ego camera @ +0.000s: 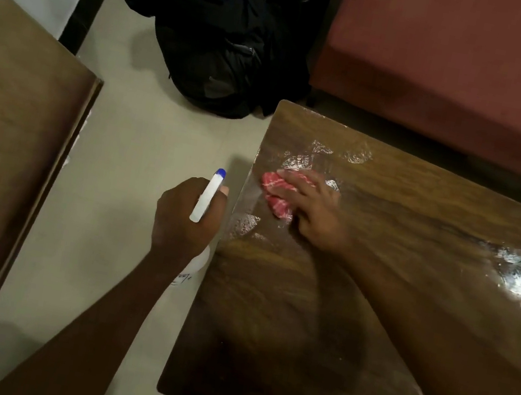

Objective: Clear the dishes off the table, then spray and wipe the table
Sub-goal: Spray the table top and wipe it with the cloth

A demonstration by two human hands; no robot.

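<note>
A dark wooden table (319,312) fills the right side, with shiny wet streaks near its far left corner and right edge. My right hand (316,210) presses a crumpled red and white cloth (275,193) flat on the wet patch near the table's left edge. My left hand (184,215) hangs over the floor just left of the table, gripping a white spray bottle (207,196) with a blue nozzle tip pointing away from me. The bottle's body is mostly hidden under my hand. No dishes show on the table.
A second wooden table (6,152) stands at the left across a strip of pale floor (142,148). A black bag (211,35) lies on the floor beyond. A red-brown bench seat (468,59) runs along the table's far side.
</note>
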